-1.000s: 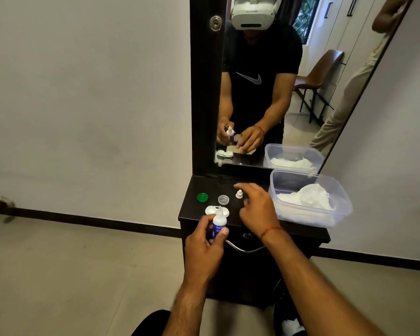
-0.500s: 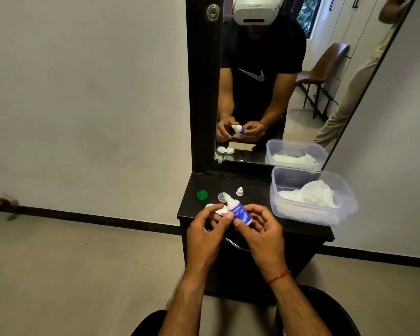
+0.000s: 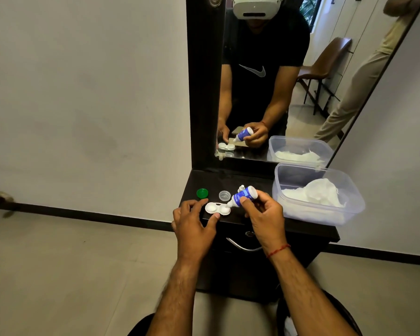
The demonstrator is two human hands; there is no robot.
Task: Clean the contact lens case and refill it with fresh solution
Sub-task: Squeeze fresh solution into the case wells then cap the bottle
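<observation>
Head view gives me the white twin-well contact lens case lying flat near the front edge of the dark table, both wells uncovered and facing up. I read the left hand as steadying it: the thumb lies against the case's near edge and the forefinger curls round its left end. Over the case's right well hangs the small white solution bottle with a blue label, tilted nozzle-down with its tip at or just above that well. I cannot tell whether they touch or whether liquid is coming out. The right hand grips the bottle, thumb on the label and fingers curled round the far side. A red thread circles that wrist.

Behind the case and to its left sits a round green cap, and directly behind the case a round clear cap; both lie apart from it. A small white nozzle cap stands behind the case to the right, partly hidden by the bottle. Well to the right of the case is a clear plastic tub holding crumpled white tissue. Beyond the case rises a dark-framed mirror, where I see both hands and the case reflected.
</observation>
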